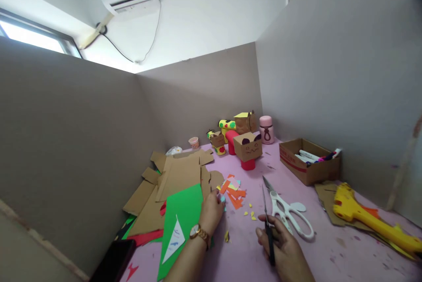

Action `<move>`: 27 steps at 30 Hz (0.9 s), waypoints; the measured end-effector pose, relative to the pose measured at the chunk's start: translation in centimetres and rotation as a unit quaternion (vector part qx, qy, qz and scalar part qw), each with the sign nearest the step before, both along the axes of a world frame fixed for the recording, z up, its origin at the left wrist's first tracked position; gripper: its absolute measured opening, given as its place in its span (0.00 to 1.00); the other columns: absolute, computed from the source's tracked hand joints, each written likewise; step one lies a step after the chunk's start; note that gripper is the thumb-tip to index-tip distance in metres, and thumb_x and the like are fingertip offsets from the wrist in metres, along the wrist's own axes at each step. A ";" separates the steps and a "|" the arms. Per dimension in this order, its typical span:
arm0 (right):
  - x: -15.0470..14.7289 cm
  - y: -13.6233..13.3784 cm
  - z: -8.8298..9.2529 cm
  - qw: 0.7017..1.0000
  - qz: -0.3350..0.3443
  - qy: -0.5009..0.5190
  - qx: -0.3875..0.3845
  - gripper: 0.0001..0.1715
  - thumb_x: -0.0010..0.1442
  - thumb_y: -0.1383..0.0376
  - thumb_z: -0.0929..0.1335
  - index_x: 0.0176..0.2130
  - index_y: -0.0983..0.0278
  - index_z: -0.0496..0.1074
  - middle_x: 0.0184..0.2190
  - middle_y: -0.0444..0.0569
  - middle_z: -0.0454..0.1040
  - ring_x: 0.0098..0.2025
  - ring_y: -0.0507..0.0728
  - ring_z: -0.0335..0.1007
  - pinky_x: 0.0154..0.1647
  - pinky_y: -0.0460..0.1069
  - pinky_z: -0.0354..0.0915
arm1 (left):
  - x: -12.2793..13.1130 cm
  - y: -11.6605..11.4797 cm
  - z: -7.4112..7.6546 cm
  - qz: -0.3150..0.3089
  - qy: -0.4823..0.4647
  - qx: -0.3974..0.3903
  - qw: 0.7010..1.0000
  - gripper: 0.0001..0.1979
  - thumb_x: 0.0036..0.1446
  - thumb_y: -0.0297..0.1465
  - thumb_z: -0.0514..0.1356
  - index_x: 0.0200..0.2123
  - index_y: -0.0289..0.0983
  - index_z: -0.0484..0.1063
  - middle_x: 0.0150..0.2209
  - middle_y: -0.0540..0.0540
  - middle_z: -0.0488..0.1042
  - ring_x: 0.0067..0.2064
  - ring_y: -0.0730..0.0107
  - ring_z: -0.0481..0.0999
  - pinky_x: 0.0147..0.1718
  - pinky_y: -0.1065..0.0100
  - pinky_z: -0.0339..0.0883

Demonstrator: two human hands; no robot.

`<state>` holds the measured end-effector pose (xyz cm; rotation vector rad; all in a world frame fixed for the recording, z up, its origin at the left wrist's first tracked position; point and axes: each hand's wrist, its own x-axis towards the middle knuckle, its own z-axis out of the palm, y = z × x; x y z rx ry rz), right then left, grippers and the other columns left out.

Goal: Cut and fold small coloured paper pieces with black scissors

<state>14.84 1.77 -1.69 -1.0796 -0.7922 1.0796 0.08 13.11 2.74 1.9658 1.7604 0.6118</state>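
Note:
My left hand (212,208), with a gold wristwatch (198,232), reaches over the right edge of a green paper sheet (183,205). Its fingers are curled beside a pile of orange, pink and pale blue paper scraps (234,192); whatever they pinch, if anything, is hidden. In my right hand (281,244) is a slim pair of scissors with black handles (270,244), its blades pointing away from me. White-handled scissors (288,214) lie on the table just beyond that hand. Small yellow paper bits (252,215) are scattered between my hands.
Cut cardboard (181,172) is stacked at left, near a dark phone (114,262). Cardboard-headed animal figures (248,146) and a pink bottle (267,130) stand at the back. A box of markers (308,163) and a yellow glue gun (372,220) lie right. Grey partitions enclose the table.

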 end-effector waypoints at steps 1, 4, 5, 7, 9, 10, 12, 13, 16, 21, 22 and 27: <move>-0.1 0.0 0.0 1.000 -0.004 0.001 0.003 0.21 0.46 0.57 0.73 0.39 0.64 0.69 0.15 0.33 0.59 0.18 0.50 0.56 0.18 0.43 0.53 | -0.1 -0.1 -0.1 0.005 -0.040 -0.004 0.999 0.12 0.59 0.33 0.58 0.44 0.33 0.69 0.36 0.47 0.74 0.35 0.66 0.75 0.35 0.61 0.70; -0.4 0.0 -0.1 1.000 -0.008 0.005 0.013 0.20 0.44 0.59 0.73 0.37 0.65 0.70 0.15 0.34 0.61 0.18 0.50 0.57 0.20 0.44 0.54 | -0.4 -1.2 0.0 0.009 -0.176 -0.018 0.984 0.19 0.55 0.36 0.60 0.46 0.30 0.67 0.23 0.54 0.67 0.24 0.72 0.70 0.25 0.69 0.63; -0.5 0.0 -0.1 1.000 -0.007 0.007 0.015 0.19 0.44 0.60 0.74 0.36 0.64 0.70 0.16 0.34 0.62 0.19 0.50 0.58 0.21 0.44 0.55 | -0.4 -1.8 0.1 0.006 -0.222 -0.023 0.975 0.22 0.53 0.39 0.61 0.46 0.29 0.66 0.21 0.56 0.64 0.22 0.73 0.68 0.23 0.71 0.60; -0.6 -0.1 -0.1 1.000 -0.002 0.012 0.018 0.19 0.42 0.62 0.74 0.35 0.64 0.71 0.16 0.35 0.64 0.20 0.51 0.60 0.22 0.44 0.57 | -0.5 -3.4 0.4 -0.006 -0.302 -0.036 0.953 0.29 0.46 0.45 0.63 0.45 0.30 0.65 0.20 0.58 0.62 0.20 0.76 0.65 0.21 0.72 0.57; -0.7 -0.2 0.0 1.000 0.007 0.018 0.018 0.19 0.41 0.64 0.74 0.35 0.64 0.71 0.16 0.36 0.65 0.19 0.51 0.61 0.21 0.44 0.56 | -0.5 -5.1 0.6 -0.021 -0.359 -0.058 0.931 0.34 0.38 0.49 0.66 0.42 0.31 0.66 0.19 0.57 0.63 0.19 0.77 0.63 0.21 0.72 0.56; -0.7 -0.3 0.1 1.000 0.011 0.022 0.018 0.19 0.41 0.64 0.74 0.35 0.64 0.71 0.16 0.36 0.66 0.19 0.51 0.61 0.20 0.43 0.56 | -0.5 -6.1 0.5 -0.028 -0.381 -0.069 0.922 0.35 0.34 0.50 0.67 0.41 0.32 0.66 0.19 0.57 0.64 0.19 0.76 0.63 0.21 0.72 0.57; -0.8 -0.7 0.3 0.999 0.024 0.032 0.020 0.18 0.41 0.65 0.73 0.36 0.64 0.72 0.17 0.37 0.69 0.19 0.51 0.62 0.20 0.44 0.57 | -0.4 -7.8 0.1 -0.035 -0.409 -0.090 0.908 0.36 0.31 0.50 0.68 0.40 0.33 0.67 0.20 0.55 0.66 0.20 0.75 0.64 0.20 0.72 0.57; -0.9 -0.8 0.5 0.998 0.032 0.039 0.022 0.18 0.41 0.66 0.73 0.36 0.64 0.72 0.18 0.38 0.70 0.19 0.51 0.63 0.21 0.44 0.58 | -0.3 -8.6 -0.2 -0.034 -0.428 -0.099 0.898 0.35 0.30 0.50 0.70 0.39 0.33 0.68 0.21 0.54 0.67 0.21 0.75 0.64 0.20 0.72 0.57; -1.0 -1.3 0.8 0.996 0.059 0.060 0.029 0.19 0.41 0.69 0.73 0.37 0.63 0.72 0.21 0.39 0.72 0.22 0.52 0.67 0.25 0.45 0.61 | -0.1 -10.5 -1.2 -0.034 -0.504 -0.138 0.852 0.31 0.27 0.46 0.73 0.35 0.35 0.73 0.24 0.51 0.71 0.22 0.76 0.65 0.19 0.74 0.56; -0.2 -1.3 0.7 0.993 0.107 -0.038 0.013 0.19 0.44 0.68 0.70 0.39 0.63 0.70 0.19 0.37 0.68 0.22 0.52 0.64 0.24 0.46 0.59 | -0.4 -11.4 -2.2 -0.031 -0.519 -0.170 0.837 0.23 0.35 0.47 0.70 0.30 0.34 0.78 0.18 0.52 0.70 0.19 0.78 0.64 0.20 0.75 0.55; 0.1 -1.3 0.7 0.989 0.118 -0.094 0.006 0.20 0.45 0.69 0.70 0.41 0.64 0.69 0.19 0.37 0.67 0.22 0.53 0.63 0.24 0.46 0.59 | -0.7 -11.3 -2.2 -0.019 -0.523 -0.171 0.835 0.24 0.35 0.48 0.70 0.30 0.34 0.78 0.17 0.52 0.69 0.18 0.79 0.63 0.20 0.75 0.55; 2.2 -1.8 1.3 0.877 0.188 -0.440 0.034 0.25 0.44 0.74 0.67 0.43 0.59 0.73 0.31 0.47 0.78 0.31 0.60 0.72 0.32 0.49 0.63 | -2.1 -10.8 -1.8 0.038 -0.551 -0.145 0.821 0.25 0.34 0.49 0.69 0.29 0.34 0.78 0.19 0.51 0.70 0.18 0.78 0.64 0.18 0.75 0.56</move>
